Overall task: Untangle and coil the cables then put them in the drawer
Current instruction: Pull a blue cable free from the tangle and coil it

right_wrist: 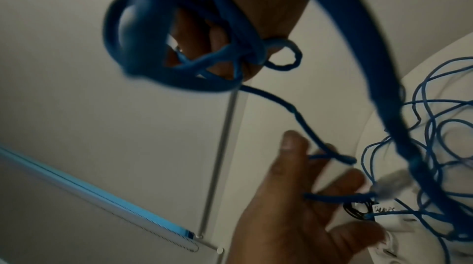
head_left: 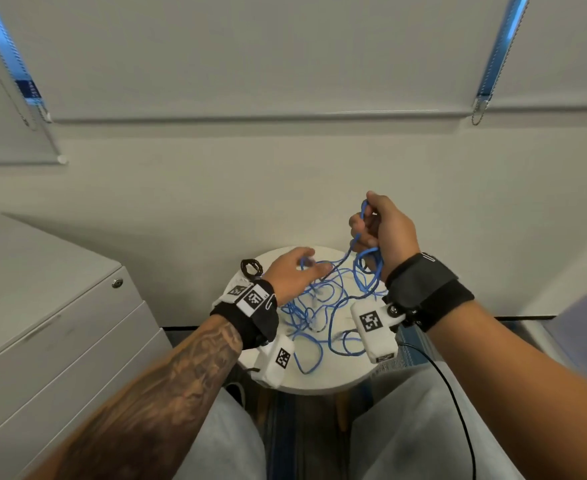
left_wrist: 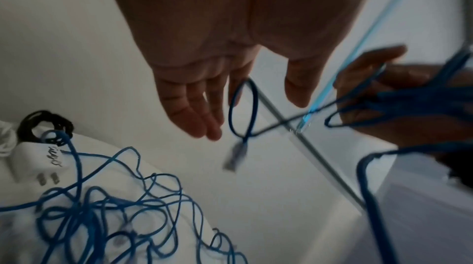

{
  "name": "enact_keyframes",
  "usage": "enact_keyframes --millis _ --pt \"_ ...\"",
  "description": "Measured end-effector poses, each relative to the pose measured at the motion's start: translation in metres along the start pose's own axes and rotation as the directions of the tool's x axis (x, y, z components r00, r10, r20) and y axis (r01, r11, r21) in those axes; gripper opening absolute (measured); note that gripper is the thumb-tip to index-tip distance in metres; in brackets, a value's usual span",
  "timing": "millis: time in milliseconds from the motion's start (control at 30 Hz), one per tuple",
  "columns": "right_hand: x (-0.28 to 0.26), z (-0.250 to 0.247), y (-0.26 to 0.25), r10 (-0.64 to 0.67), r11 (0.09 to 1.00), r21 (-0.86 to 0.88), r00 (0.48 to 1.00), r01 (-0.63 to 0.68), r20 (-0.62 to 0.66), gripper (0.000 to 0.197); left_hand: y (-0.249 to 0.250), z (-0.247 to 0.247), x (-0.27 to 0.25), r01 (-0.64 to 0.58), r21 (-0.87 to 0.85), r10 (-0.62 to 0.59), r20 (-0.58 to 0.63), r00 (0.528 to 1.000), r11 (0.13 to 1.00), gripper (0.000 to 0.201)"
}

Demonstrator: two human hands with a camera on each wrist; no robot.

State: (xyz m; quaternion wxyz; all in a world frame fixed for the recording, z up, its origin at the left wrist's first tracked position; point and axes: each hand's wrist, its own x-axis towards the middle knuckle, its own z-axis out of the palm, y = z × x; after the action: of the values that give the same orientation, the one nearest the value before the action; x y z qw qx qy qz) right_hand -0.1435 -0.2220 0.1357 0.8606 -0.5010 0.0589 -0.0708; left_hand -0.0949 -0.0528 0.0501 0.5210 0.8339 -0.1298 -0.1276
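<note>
A grey drawer cabinet stands left of the round white worktop, where the tangled blue cable sprawls. The right hand, raised above the worktop, grips several gathered loops. The left hand hovers with fingers extended; a strand loops over them. A small black coil lies at the worktop's far left edge.
</note>
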Motion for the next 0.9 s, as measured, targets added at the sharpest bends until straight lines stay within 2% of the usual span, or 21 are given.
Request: enact_keyframes --millis 33,100,133,233,300,367,433,533,600,667,733,800,867,900 --pt "-0.002 0.0 0.0 -0.002 1.0 0.004 1.0 0.002 0.006 0.033 -0.003 0.004 0.0 0.04 0.007 -0.041 0.019 0.999 0.999 0.059" --pt "-0.007 0.0 -0.002 -0.006 1.0 0.002 1.0 0.006 0.009 0.033 -0.007 0.009 -0.003 0.113 -0.123 -0.11 0.033 0.993 0.986 0.031" --pt "-0.009 -0.001 -0.003 -0.01 1.0 -0.018 1.0 0.01 0.008 0.032 -0.009 0.007 -0.004 0.118 -0.199 -0.12 0.004 0.993 0.973 0.024" --pt "-0.014 -0.009 0.004 0.0 0.977 -0.215 1.0 0.007 0.031 0.034 -0.007 -0.005 -0.007 0.028 -0.434 -0.097 -0.138 0.986 0.9 0.023" --pt "-0.018 -0.018 0.018 0.121 0.908 -0.414 0.988 -0.07 0.098 0.036 0.002 -0.015 -0.013 -0.029 -0.538 -0.071 -0.165 0.984 0.842 0.023" --pt "-0.024 -0.027 0.034 0.271 0.793 -0.595 0.951 -0.131 0.152 0.035 0.011 -0.025 -0.02 -0.054 -0.503 -0.036 -0.168 0.985 0.863 0.024" --pt "-0.027 -0.034 0.046 0.347 0.697 -0.705 0.922 -0.131 0.171 0.031 0.016 -0.031 -0.024 -0.072 -0.418 0.011 -0.148 0.989 0.906 0.025" --pt "-0.026 -0.036 0.057 0.313 0.597 -0.801 0.931 -0.04 0.186 0.021 0.023 -0.034 -0.03 -0.094 -0.348 0.068 -0.086 0.994 0.933 0.026" --pt "-0.022 -0.033 0.062 0.225 0.619 -0.785 0.954 0.019 0.2 0.028 0.029 -0.03 -0.035 -0.099 -0.355 0.099 -0.019 0.995 0.929 0.027" --pt "-0.019 -0.028 0.065 0.198 0.705 -0.709 0.952 0.027 0.234 0.019 0.032 -0.026 -0.037 -0.109 -0.366 0.128 0.029 0.991 0.924 0.027" --pt "-0.02 -0.021 0.066 0.164 0.763 -0.644 0.95 0.049 0.266 0.012 0.033 -0.025 -0.037 -0.144 -0.371 0.159 0.01 0.987 0.918 0.026" --pt "-0.019 -0.016 0.063 0.121 0.829 -0.557 0.957 0.049 0.265 0.013 0.03 -0.028 -0.033 -0.164 -0.398 0.157 -0.05 0.986 0.902 0.023" --pt "-0.015 -0.015 0.057 0.046 0.883 -0.465 0.973 0.065 0.224 0.016 0.024 -0.033 -0.03 -0.125 -0.399 0.093 -0.098 0.991 0.908 0.018" --pt "-0.012 -0.015 0.052 -0.006 0.878 -0.469 0.981 0.097 0.193 0.016 0.019 -0.034 -0.03 -0.07 -0.378 0.041 -0.086 0.995 0.923 0.02"
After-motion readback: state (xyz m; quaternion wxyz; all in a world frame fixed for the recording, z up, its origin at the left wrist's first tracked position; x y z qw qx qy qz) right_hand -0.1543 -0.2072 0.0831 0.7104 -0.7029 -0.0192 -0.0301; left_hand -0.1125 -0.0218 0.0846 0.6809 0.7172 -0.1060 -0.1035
